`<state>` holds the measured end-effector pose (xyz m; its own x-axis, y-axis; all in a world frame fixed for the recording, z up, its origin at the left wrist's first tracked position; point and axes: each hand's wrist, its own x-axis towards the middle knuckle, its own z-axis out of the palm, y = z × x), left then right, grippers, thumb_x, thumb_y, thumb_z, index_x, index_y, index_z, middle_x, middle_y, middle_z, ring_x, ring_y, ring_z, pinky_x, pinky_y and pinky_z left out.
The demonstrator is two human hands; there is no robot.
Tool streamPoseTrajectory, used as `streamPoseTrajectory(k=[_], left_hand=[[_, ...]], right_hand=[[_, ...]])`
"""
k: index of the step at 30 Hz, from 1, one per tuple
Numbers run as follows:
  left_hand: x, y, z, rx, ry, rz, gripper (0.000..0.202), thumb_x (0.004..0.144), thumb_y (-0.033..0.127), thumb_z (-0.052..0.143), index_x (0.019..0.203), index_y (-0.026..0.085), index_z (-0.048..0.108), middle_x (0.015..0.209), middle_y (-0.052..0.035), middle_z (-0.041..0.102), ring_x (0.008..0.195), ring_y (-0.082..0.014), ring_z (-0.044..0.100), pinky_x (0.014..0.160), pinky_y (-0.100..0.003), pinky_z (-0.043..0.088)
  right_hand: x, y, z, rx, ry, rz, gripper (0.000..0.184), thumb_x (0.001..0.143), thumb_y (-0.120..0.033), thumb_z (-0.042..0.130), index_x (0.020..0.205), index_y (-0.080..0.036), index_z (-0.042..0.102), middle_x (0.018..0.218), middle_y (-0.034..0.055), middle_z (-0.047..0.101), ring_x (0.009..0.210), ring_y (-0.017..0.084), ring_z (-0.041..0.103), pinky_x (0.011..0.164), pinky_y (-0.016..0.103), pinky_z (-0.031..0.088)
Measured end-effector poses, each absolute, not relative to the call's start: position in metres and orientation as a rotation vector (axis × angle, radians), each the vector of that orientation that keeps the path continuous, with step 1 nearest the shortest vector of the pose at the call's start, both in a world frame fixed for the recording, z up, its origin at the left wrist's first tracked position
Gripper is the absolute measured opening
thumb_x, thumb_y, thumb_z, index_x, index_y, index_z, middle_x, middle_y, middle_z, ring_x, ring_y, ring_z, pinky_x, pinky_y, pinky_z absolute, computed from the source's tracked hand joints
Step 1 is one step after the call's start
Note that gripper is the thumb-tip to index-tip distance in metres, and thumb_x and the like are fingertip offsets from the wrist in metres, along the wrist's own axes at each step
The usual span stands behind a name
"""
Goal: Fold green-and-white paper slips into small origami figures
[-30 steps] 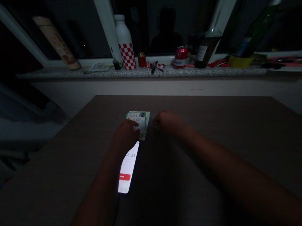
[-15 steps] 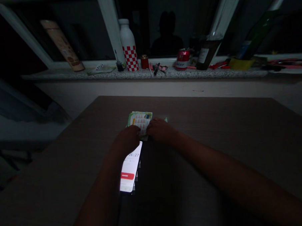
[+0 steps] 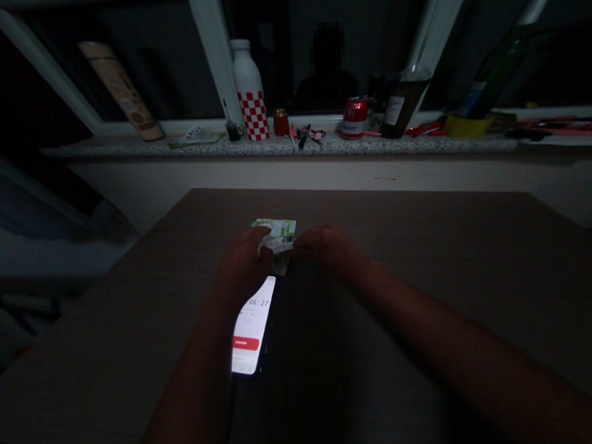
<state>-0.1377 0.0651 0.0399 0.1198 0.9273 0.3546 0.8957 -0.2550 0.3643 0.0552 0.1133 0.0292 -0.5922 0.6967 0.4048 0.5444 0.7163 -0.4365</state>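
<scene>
A small stack of green-and-white printed cards [image 3: 279, 230] lies on the brown table [image 3: 425, 255] in dim light. My left hand [image 3: 243, 263] curls over the stack's left side, fingers closed on the top card's near corner. From the right, my right hand [image 3: 329, 247] pinches the same card, which bends up a little between both hands. A lit phone [image 3: 251, 325] showing a timer and a red button lies flat just below my left hand.
A stone windowsill [image 3: 126, 147] runs behind the table. On it stand a white bottle with red checks [image 3: 248, 86], a small red jar [image 3: 280, 121], a red can [image 3: 354, 117], dark glass bottles [image 3: 401, 103], a leaning tube [image 3: 121, 89] and pens [image 3: 304, 135].
My right hand came in from the right to the stack and both hands now pinch the top card, which has lifted and bent. The phone timer ticked on.
</scene>
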Motion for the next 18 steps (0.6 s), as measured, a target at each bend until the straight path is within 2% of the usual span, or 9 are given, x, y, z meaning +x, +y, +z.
streamPoseTrajectory(k=[1,4,7,10,12,15,18], left_hand=[[-0.136,0.064,0.043,2.277,1.871,0.921,0.036,0.090,0.020,0.039,0.121,0.014,0.056,0.124,-0.0126,0.061,0.113,-0.0242,0.057,0.098,-0.038,0.043],[-0.129,0.059,0.051,1.864,1.853,1.463,0.037,0.095,0.035,0.034,0.109,0.018,0.064,0.104,-0.0073,0.069,0.097,-0.0214,0.064,0.084,-0.034,0.050],[-0.117,0.057,0.054,1.553,1.774,1.681,0.030,0.089,0.037,0.049,0.102,0.016,0.066,0.103,-0.0074,0.069,0.099,-0.0229,0.063,0.079,-0.031,0.052],[-0.101,0.059,0.047,1.238,1.561,1.663,0.035,0.076,0.032,0.066,0.106,0.015,0.062,0.109,-0.0093,0.067,0.095,-0.0231,0.065,0.075,-0.031,0.053],[-0.087,0.060,0.038,1.054,1.336,1.550,0.038,0.070,0.031,0.070,0.104,0.015,0.062,0.104,-0.0090,0.069,0.088,-0.0229,0.067,0.071,-0.032,0.054],[-0.063,0.056,0.022,0.865,1.209,1.379,0.024,0.068,0.028,0.072,0.086,0.013,0.066,0.091,-0.0080,0.072,0.079,-0.0217,0.068,0.066,-0.031,0.055],[-0.044,0.049,0.007,0.825,1.148,1.245,0.019,0.070,0.026,0.071,0.083,0.013,0.069,0.087,-0.0080,0.073,0.076,-0.0223,0.069,0.068,-0.035,0.056]], right_hand=[[0.059,0.111,0.030,-0.945,-2.270,0.401,0.012,0.084,-0.023,0.066,0.087,-0.020,0.077,0.089,0.0058,0.077,0.077,0.019,0.070,0.072,0.027,0.048],[0.073,0.101,0.030,-0.974,-1.993,0.516,0.011,0.081,-0.025,0.069,0.084,-0.019,0.077,0.083,0.0045,0.077,0.071,0.018,0.071,0.065,0.026,0.050],[0.088,0.088,0.027,-1.026,-1.729,0.619,0.017,0.080,-0.032,0.069,0.081,-0.016,0.075,0.076,0.0060,0.077,0.066,0.019,0.071,0.059,0.027,0.052],[0.107,0.072,0.025,-1.063,-1.485,0.737,0.019,0.077,-0.035,0.071,0.078,-0.016,0.073,0.074,0.0062,0.076,0.064,0.018,0.071,0.059,0.028,0.055],[0.121,0.060,0.022,-1.099,-1.272,0.883,0.018,0.071,-0.033,0.076,0.073,-0.016,0.071,0.070,0.0043,0.075,0.062,0.017,0.070,0.059,0.027,0.054],[0.142,0.041,0.015,-1.125,-0.985,1.090,0.020,0.064,-0.030,0.082,0.073,-0.017,0.069,0.067,0.0013,0.074,0.058,0.014,0.067,0.057,0.024,0.052],[0.159,0.026,0.005,-1.118,-0.893,1.251,0.022,0.065,-0.031,0.083,0.076,-0.017,0.070,0.070,0.0019,0.075,0.060,0.013,0.067,0.061,0.024,0.051]])
